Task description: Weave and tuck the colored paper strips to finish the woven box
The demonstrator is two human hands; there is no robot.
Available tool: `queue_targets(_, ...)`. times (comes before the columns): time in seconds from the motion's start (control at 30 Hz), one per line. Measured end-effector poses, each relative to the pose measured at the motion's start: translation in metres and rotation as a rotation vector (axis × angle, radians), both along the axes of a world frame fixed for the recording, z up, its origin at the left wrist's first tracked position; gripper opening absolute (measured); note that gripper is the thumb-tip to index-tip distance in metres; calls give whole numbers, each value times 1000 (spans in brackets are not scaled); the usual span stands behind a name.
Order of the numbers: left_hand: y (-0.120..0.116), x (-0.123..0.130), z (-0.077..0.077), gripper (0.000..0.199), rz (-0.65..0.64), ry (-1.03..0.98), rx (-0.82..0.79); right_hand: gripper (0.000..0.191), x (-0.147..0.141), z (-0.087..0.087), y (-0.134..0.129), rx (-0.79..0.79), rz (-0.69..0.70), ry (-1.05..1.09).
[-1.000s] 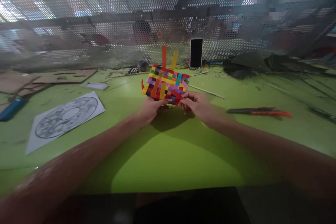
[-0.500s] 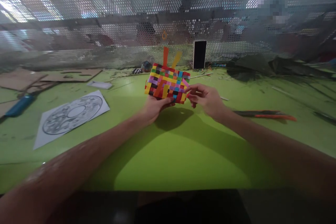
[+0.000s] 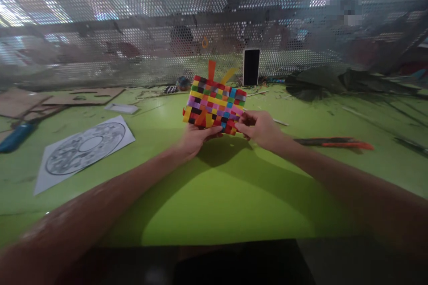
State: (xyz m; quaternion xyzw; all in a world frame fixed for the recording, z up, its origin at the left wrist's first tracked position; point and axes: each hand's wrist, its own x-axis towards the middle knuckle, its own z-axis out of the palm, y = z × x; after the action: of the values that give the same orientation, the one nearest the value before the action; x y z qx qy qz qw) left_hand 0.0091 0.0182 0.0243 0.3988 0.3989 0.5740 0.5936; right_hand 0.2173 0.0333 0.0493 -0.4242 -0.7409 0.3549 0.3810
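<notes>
A woven piece of many-coloured strips [image 3: 216,102] is held up above the green table [image 3: 200,205], tilted slightly down to the right. An orange strip [image 3: 211,71] and a yellow strip [image 3: 229,75] stick up from its top edge. My left hand [image 3: 198,140] grips the lower edge, thumb on the front, other fingers mostly hidden behind. At the lower right corner, the fingers of my right hand [image 3: 261,130] pinch the woven piece, close to a pink strip [image 3: 236,110].
Left lie a printed sheet [image 3: 88,147], a blue tube-like object [image 3: 18,137] and brown cardboard [image 3: 83,96]. A phone-like device [image 3: 251,67] stands by the perforated screen [image 3: 150,53]. Right are dark leaves [image 3: 310,87] and an orange-and-dark tool [image 3: 347,143].
My right hand has closed in on the woven piece's right corner, its fingers now pressed together there. The woven piece looks turned slightly more toward the camera. The whole view has shifted a little.
</notes>
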Motion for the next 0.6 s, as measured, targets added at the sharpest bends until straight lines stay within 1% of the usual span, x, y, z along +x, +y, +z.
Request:
queue_targets(0.1, -1, -1, -1, 34, 7, 24, -14, 22, 0, 2, -2, -49, -13, -29)
queue_targets(0.2, 0, -1, -2, 39, 13, 14, -13, 24, -1, 5, -2, -102, 1, -47)
queue_targets(0.27, 1, -2, -1, 37, 30, 1, -37, 21, -2, 9, -3, -191, 27, 47)
queue_targets(0.33, 3, -4, 1, 29, 32, -23, -80, 18, -3, 13, -3, -304, 55, 216)
queue_targets(0.43, 6, -7, 4, 18, -10, -81, -138, 18, -3, 19, -5, -411, 119, 402)
queue_targets(0.5, 6, -9, 6, 18, -44, -126, -143, 19, -3, 21, -5, -411, 159, 422)
queue_targets(0.6, 4, -10, 8, 21, -99, -174, -114, 19, -1, 22, -5, -320, 170, 387)
